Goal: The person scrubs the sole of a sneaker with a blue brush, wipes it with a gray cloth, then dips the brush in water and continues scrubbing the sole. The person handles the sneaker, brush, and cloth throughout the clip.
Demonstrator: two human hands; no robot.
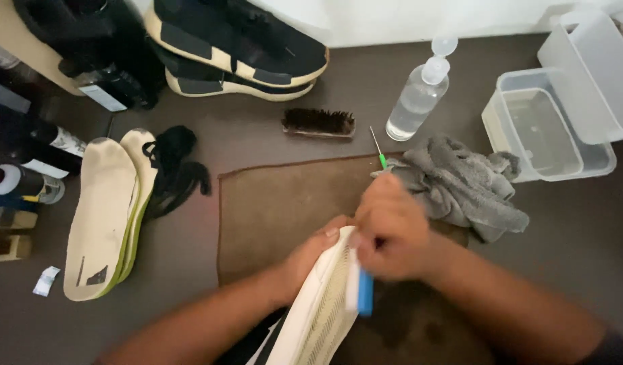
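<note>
Left hand [311, 255] clamped on white shoe sole [321, 307], held tilted over brown mat [271, 203]. Right hand [391, 230] closed around blue-and-white brush [361, 287], pressed to sole edge. Grey towel [460, 186] just right; insoles [105, 209] left.

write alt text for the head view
Two hands work on a white shoe sole over a brown towel: left hand grips it, right hand presses a blue brush to it. Around lie insoles, black shoes, a spray bottle and a grey rag.
</note>
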